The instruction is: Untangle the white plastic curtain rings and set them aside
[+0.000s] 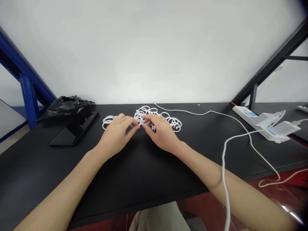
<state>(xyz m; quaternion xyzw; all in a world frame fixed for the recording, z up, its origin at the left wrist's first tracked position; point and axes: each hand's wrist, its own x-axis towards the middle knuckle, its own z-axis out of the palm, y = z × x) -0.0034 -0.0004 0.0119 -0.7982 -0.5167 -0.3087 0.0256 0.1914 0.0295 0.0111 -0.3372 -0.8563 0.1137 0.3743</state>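
Observation:
A loose heap of several white plastic rings (168, 119) lies on the black table (134, 173) near its far edge. My left hand (116, 133) and my right hand (161, 131) meet at the near side of the heap. Both pinch fingertips together on a white ring (141, 123) between them. A smaller cluster of white rings (108, 120) lies just beyond my left hand, partly hidden by it.
A crumpled black plastic bag (67, 106) rests on a dark tablet (72, 130) at the left. White power strip (250, 116) with adapters sits at the right; a white cable (225, 154) crosses the table and hangs over my right forearm. A white wall stands behind.

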